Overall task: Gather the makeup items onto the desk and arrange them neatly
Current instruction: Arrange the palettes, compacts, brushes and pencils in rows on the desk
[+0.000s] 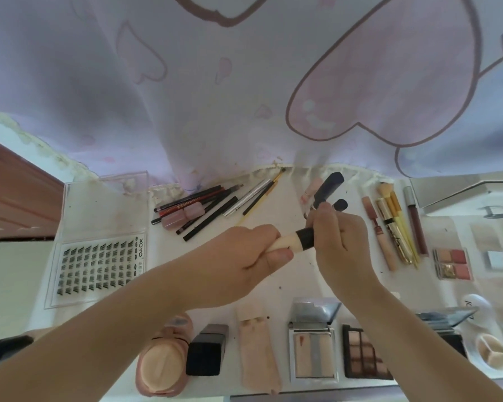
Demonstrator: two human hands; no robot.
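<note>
At the far left of the white table (276,204) lies a clear lash case (99,250), its rows of dark lash clusters facing up. Just right of it, near the curtain (215,82) that hangs behind the table, a fan of dark pencils (204,207) lies loosely crossed, with two pink tubes (180,216) lying across them and a silver pen and a thin yellow-handled brush angled beside. Along the near edge, from the left, sit a pink puff case (163,364), a black box (206,351), a pale pouch (259,349), an open silver compact (312,349) and a brown eyeshadow palette (363,355).

In the middle, above the table, the left hand (256,256) has its grip closed round the pale handle of a makeup brush (291,240). The right hand (340,239) closes its grip on the same brush at the black band, where the bristle end is hidden under the fingers, and dark rounded brush heads (340,205) stick up past its knuckles. A larger dark brush (328,187) shows just behind the right hand, beside a small pink tube.

To the right of the hands lie a row of long items side by side: a pink lip tube (379,233), a gold mascara (394,233), a yellow-handled brush (398,216) and a brown lip gloss (417,221). Further right sits a small blush palette (452,264), and at the near right corner a white round case (488,349)
</note>
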